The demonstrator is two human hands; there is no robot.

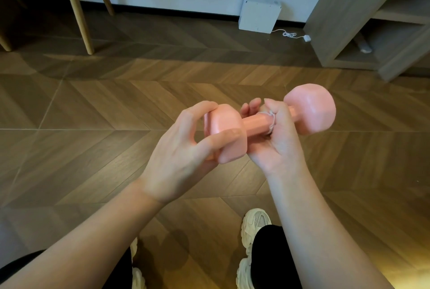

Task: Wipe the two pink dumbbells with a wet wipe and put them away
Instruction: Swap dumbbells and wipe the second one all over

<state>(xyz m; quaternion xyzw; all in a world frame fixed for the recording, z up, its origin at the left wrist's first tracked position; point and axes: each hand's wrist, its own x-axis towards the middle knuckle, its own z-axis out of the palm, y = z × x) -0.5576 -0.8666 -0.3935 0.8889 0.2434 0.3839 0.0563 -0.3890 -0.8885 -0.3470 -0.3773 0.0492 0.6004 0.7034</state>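
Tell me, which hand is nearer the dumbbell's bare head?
Right. The right hand grips the dumbbell by its handle just beside that head; the left hand holds the opposite head.

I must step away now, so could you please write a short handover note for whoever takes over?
Left hand grips one head of the pink dumbbell, held above the floor.
Right hand is curled round the handle, pressing the wet wipe to it.
Done: wiping of this dumbbell is under way; how far, cannot tell.
Left: finish it, wipe the second dumbbell (not in view), put both away.
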